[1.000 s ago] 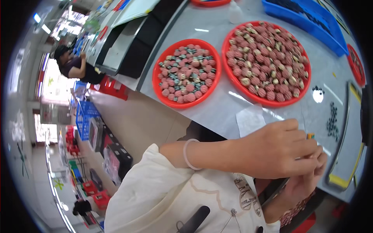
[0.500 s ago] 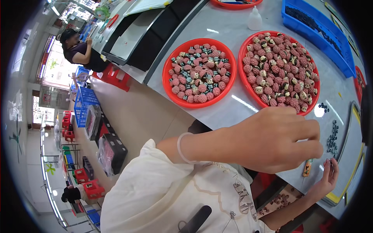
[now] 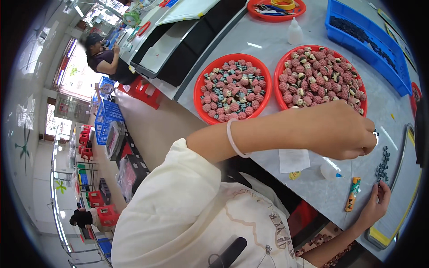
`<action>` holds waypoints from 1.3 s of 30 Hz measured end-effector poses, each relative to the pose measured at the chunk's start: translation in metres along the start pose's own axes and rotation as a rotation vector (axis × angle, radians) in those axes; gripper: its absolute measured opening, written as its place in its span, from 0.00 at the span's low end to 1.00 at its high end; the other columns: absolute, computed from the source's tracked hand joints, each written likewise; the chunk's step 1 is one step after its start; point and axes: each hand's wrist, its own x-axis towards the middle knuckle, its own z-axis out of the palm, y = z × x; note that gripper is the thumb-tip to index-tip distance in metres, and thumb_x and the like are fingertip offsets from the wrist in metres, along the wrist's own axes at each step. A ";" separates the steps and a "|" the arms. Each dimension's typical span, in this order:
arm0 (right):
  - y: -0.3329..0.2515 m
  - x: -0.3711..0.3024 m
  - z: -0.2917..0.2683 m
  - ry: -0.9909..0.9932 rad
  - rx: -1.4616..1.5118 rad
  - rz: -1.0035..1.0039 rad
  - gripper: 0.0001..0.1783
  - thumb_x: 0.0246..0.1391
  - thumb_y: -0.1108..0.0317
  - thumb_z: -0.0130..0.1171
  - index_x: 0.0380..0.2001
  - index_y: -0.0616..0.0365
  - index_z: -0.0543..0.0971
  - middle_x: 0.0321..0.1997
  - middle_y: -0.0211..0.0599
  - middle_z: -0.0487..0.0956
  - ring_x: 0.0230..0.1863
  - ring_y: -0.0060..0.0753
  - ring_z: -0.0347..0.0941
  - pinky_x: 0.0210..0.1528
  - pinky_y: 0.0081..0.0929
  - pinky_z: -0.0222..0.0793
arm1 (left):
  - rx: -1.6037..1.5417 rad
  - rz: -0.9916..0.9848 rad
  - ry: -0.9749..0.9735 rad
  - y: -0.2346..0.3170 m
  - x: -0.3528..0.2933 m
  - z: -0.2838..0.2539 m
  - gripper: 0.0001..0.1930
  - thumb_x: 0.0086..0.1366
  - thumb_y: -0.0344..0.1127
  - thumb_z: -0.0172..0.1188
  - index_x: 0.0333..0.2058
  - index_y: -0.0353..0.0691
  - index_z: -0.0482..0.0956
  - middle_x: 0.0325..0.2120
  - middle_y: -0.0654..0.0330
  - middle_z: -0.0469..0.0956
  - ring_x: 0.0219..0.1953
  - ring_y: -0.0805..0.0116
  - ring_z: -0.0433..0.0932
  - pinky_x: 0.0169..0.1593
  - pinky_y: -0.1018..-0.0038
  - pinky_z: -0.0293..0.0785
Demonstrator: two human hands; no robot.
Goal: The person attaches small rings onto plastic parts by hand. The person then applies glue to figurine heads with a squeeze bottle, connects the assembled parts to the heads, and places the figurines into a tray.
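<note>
**Hands apart over the small dark beads**

Since 1 second ago my hands have separated. My left hand (image 3: 333, 129) hangs above the grey table (image 3: 277, 67), fingers curled together; whether they pinch anything is hidden. My right hand (image 3: 374, 206), fingers loosely spread, touches the small dark beads (image 3: 382, 166) beside the orange tube (image 3: 352, 194).
</note>
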 end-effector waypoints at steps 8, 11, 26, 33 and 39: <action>-0.014 0.004 0.008 0.041 0.173 0.004 0.10 0.44 0.79 0.53 0.34 0.64 0.73 0.32 0.33 0.74 0.33 0.21 0.69 0.38 0.18 0.64 | -0.078 0.003 -0.141 -0.050 0.056 0.024 0.07 0.53 0.35 0.53 0.29 0.39 0.74 0.25 0.58 0.75 0.27 0.65 0.73 0.31 0.74 0.68; -0.012 0.002 0.001 0.096 0.235 0.005 0.09 0.44 0.80 0.52 0.33 0.64 0.73 0.32 0.32 0.74 0.33 0.20 0.69 0.37 0.16 0.65 | -0.043 -0.028 -0.190 -0.056 0.080 0.030 0.08 0.52 0.35 0.52 0.29 0.39 0.75 0.24 0.57 0.75 0.27 0.63 0.73 0.32 0.71 0.68; -0.005 0.001 -0.012 0.259 0.307 0.032 0.06 0.46 0.80 0.51 0.30 0.64 0.75 0.31 0.29 0.73 0.32 0.18 0.69 0.35 0.14 0.65 | 0.395 0.234 -0.219 -0.071 0.105 0.092 0.05 0.49 0.34 0.53 0.23 0.41 0.76 0.22 0.60 0.74 0.25 0.59 0.73 0.31 0.66 0.69; -0.005 0.015 -0.017 0.333 0.013 0.107 0.09 0.45 0.79 0.51 0.32 0.62 0.75 0.25 0.32 0.74 0.27 0.22 0.70 0.34 0.16 0.66 | 0.561 0.290 -0.235 -0.065 0.107 0.098 0.04 0.48 0.33 0.54 0.24 0.41 0.73 0.23 0.62 0.72 0.26 0.61 0.71 0.31 0.70 0.68; -0.004 0.018 -0.015 0.199 -0.333 -0.054 0.11 0.42 0.79 0.51 0.33 0.61 0.74 0.27 0.40 0.74 0.26 0.32 0.71 0.32 0.23 0.66 | 0.227 0.083 -0.179 -0.020 0.088 0.060 0.04 0.46 0.28 0.53 0.24 0.39 0.72 0.20 0.62 0.71 0.20 0.70 0.68 0.25 0.76 0.65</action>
